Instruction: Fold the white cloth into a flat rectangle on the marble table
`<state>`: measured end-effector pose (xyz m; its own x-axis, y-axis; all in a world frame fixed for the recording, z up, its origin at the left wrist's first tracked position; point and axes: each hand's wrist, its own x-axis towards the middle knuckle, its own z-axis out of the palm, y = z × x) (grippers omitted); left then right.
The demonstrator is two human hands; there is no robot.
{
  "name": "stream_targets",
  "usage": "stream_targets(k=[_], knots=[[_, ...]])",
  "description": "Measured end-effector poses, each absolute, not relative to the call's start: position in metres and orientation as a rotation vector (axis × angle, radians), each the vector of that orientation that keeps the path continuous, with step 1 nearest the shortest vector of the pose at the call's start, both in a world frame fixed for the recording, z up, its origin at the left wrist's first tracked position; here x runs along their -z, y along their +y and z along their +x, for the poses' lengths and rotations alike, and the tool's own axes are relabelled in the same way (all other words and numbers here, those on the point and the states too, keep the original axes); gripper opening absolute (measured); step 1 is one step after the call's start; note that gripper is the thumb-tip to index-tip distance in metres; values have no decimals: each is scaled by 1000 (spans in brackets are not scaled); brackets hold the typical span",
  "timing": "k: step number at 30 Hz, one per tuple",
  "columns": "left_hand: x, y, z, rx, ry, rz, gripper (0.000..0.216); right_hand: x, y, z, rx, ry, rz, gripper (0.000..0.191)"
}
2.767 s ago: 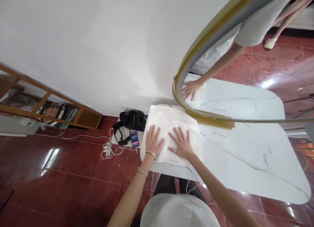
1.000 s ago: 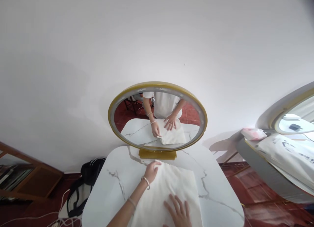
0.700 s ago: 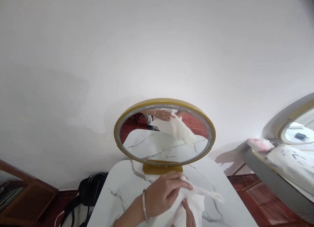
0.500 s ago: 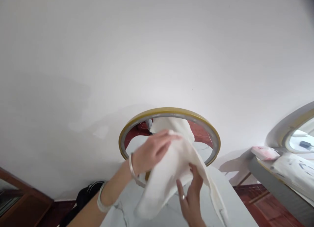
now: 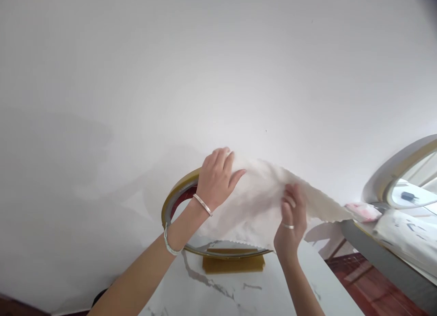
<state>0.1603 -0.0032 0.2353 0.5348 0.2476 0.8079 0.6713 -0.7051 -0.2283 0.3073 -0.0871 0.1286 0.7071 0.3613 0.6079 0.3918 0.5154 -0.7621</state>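
A thin white cloth with a wavy edge (image 5: 252,206) hangs spread across the round mirror (image 5: 166,202), hiding most of its glass and the upper right of its gold rim. At the mirror's top left, my left hand (image 5: 216,177) is bent over the rim, pinning the cloth there with the fingers, thumb apart. My right hand (image 5: 292,216) is at the mirror's right side, fingers curled against the cloth and slightly blurred. To the right of it the cloth stretches out in a point. The mirror's gold base (image 5: 234,263) shows below.
The mirror stands on a white marble-patterned table (image 5: 205,298) by a plain wall (image 5: 218,79). Off to the right, a second table holds another round mirror (image 5: 389,188), a pink-and-white packet (image 5: 362,212) and a white printed cloth or bag (image 5: 409,236).
The cloth has gone from hanging bunched before the mirror to lying spread over it. My left hand has moved up to the rim; my right hand has moved up and to the right.
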Motion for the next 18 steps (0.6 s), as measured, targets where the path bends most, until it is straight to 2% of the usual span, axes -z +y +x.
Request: stream_targets(k=[2,5,12,15,17,18], knots=[[-233,0,162,1085,-676,-2285,41,-117,-83,305,310,-1010,-1308,56],[-231,7,161,1212,-599,-2279,30,-104,-71,306,518,-1173,-1478,67],[-203,24,94,1602,-627,-2236,25,-135,-41,286,937,-1340,-1353,71],[-161,31,48,1777,-793,-2151,27,-145,-29,255,906,-1503,-1288,65],[-124,30,25,1870,-956,-2038,27,-135,-21,232,660,-1693,-1238,54],[-104,27,17,1903,-1051,-1972,28,-125,-17,223,436,-1735,-1207,47]])
